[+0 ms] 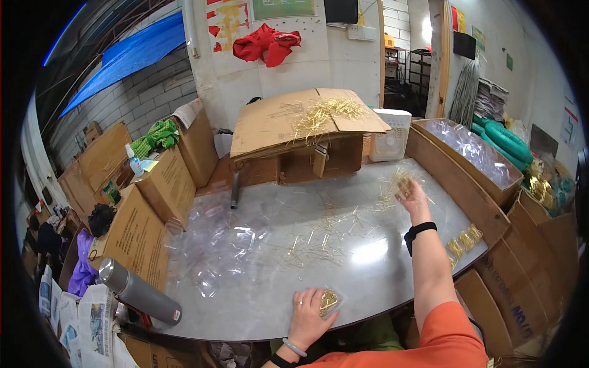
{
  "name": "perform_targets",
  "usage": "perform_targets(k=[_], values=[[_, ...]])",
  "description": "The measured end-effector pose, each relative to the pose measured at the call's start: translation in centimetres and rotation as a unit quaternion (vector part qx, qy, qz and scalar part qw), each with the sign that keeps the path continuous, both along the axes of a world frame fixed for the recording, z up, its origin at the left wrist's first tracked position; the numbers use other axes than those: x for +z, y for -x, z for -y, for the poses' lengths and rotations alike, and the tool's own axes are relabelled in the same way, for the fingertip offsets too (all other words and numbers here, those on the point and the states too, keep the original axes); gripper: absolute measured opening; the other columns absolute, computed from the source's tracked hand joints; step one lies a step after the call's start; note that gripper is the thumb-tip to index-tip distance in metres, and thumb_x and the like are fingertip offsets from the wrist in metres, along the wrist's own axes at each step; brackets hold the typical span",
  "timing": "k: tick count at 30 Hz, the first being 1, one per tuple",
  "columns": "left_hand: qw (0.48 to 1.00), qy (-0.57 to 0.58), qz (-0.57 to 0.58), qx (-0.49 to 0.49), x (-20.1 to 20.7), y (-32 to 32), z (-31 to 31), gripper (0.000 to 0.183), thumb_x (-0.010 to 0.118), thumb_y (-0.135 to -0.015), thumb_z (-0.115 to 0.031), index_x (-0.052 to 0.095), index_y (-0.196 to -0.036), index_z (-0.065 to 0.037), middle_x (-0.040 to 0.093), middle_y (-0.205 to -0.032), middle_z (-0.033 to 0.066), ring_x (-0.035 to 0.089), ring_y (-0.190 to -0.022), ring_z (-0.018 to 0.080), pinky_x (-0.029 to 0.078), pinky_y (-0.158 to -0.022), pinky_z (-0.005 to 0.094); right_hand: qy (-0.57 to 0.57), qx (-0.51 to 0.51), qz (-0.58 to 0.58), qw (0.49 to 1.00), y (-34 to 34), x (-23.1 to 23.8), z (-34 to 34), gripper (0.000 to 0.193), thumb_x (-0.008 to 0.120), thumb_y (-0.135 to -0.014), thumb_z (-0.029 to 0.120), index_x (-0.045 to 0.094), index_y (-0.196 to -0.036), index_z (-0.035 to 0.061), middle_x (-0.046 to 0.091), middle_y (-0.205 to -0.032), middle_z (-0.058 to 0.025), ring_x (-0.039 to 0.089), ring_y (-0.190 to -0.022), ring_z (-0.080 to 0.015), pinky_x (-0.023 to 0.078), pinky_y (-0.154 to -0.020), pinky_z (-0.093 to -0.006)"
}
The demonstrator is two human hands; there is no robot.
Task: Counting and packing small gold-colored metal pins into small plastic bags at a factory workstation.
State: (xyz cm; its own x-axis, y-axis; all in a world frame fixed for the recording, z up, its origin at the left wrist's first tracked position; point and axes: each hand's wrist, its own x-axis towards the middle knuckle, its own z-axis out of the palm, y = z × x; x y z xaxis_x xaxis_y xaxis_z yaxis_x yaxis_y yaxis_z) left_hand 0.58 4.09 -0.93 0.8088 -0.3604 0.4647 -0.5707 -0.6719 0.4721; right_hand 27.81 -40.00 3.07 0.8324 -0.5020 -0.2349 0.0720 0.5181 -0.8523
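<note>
My right hand reaches over the far right of the table, its fingers closed round a bunch of thin gold-coloured strips. My left hand is at the table's near edge. Its thumb and fingers grip the side of a small clear plastic box with gold strips inside. More loose gold strips lie scattered over the middle of the grey tabletop. To the left is a heap of clear plastic boxes. Gold bundles sit by the right edge.
A cardboard box at the back carries a pile of gold strips. Beside it stands a white fan-like appliance. A carton of clear plastic pieces borders the right. Cartons and a grey flask line the left.
</note>
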Motion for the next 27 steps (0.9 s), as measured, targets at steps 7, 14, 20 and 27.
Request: perform_targets(k=[7, 14, 20, 27], values=[[1.000, 0.002, -0.006, -0.008, 0.3, 0.0, 0.8, 0.066, 0.083, -0.079, -0.033, 0.057, -0.129, 0.003, 0.056, -0.130, 0.0193, 0.050, -0.124, 0.0408, 0.032, -0.115, 0.0560, -0.135, -0.018, 0.126, 0.983, 1.7, 1.5, 7.0, 0.015, 0.076, -0.086, 0.030, 0.070, -0.096, 0.0207, 0.072, -0.100, 0.0011, 0.064, -0.100, -0.0215, 0.031, -0.106, -0.0661], [1.000, 0.001, -0.009, -0.011, 0.0, -0.2, 1.0, 0.068, 0.082, -0.080, -0.036, 0.055, -0.131, 0.001, 0.055, -0.129, 0.0174, 0.048, -0.126, 0.0373, 0.030, -0.115, 0.0582, 0.018, -0.054, 0.037, 0.998, 2.9, 2.4, 8.9, 0.023, 0.075, -0.089, 0.034, 0.070, -0.107, 0.0199, 0.070, -0.108, 0.0009, 0.064, -0.097, -0.0206, 0.040, -0.096, -0.0616], [1.000, -0.006, -0.002, 0.010, -0.3, 0.2, 0.3, 0.069, 0.082, -0.080, -0.036, 0.055, -0.131, 0.001, 0.055, -0.130, 0.0175, 0.048, -0.126, 0.0375, 0.030, -0.115, 0.0584, 0.085, -0.155, 0.086, 0.981, 4.1, 4.2, 6.1, 0.024, 0.076, -0.089, 0.020, 0.068, -0.107, 0.0054, 0.067, -0.096, -0.0060, 0.063, -0.086, -0.0186, 0.051, -0.076, -0.0368], [1.000, 0.000, 0.000, 0.004, -0.4, 0.1, 0.7, 0.069, 0.083, -0.079, -0.036, 0.055, -0.131, 0.001, 0.054, -0.130, 0.0170, 0.050, -0.126, 0.0370, 0.031, -0.115, 0.0604, -0.010, -0.116, 0.085, 0.990, 3.6, 1.8, 10.1, 0.008, 0.069, -0.090, 0.008, 0.062, -0.091, 0.0065, 0.064, -0.078, -0.0029, 0.058, -0.060, -0.0146, 0.043, -0.049, -0.0289]])
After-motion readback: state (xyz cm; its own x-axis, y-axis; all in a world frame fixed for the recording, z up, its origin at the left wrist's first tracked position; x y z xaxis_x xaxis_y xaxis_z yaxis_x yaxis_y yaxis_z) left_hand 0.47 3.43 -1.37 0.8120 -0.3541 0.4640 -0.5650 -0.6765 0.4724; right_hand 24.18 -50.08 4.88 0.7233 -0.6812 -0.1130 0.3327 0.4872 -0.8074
